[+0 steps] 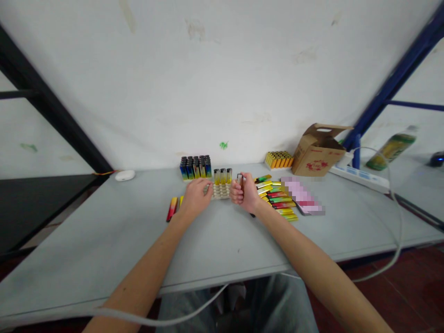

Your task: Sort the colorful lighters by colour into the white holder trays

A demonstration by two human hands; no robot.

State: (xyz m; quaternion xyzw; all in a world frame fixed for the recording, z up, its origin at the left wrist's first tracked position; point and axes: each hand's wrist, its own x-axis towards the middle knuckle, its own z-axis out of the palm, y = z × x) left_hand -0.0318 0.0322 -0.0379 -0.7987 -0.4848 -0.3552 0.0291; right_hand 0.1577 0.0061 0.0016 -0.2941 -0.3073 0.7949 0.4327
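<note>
My right hand is wrapped round a lighter, whose metal top sticks up above the fist. Just left of it, a pale tray with holes carries 3 yellow lighters standing upright along its back. My left hand is at the tray's left edge with fingers curled together; what they grip is hidden. A red and yellow lighter lies by the left wrist, beside another one partly covered. Several loose coloured lighters lie in a pile to the right of my right hand.
A block of blue and yellow lighters stands behind my left hand. Further right are a tray of orange lighters, an open cardboard box, a blurred pink item and a power strip. A white case lies at left.
</note>
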